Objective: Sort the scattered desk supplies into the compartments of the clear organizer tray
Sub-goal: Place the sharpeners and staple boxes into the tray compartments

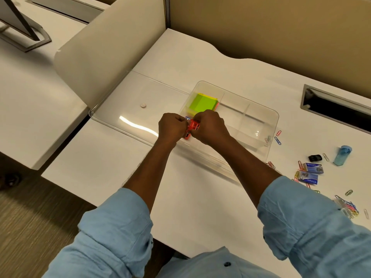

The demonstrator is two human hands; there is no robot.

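Right now, on the white table, the clear organizer tray is sitting ahead; the left hand and right hand are meeting over its near-left compartment, both pinching a small red stapler between them, its length mostly hidden.

shirt: light blue, buttoned | sleeves: rolled to forearm | buttons: dark

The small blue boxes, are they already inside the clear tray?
No, both small blue boxes lie on the desk outside the clear tray.
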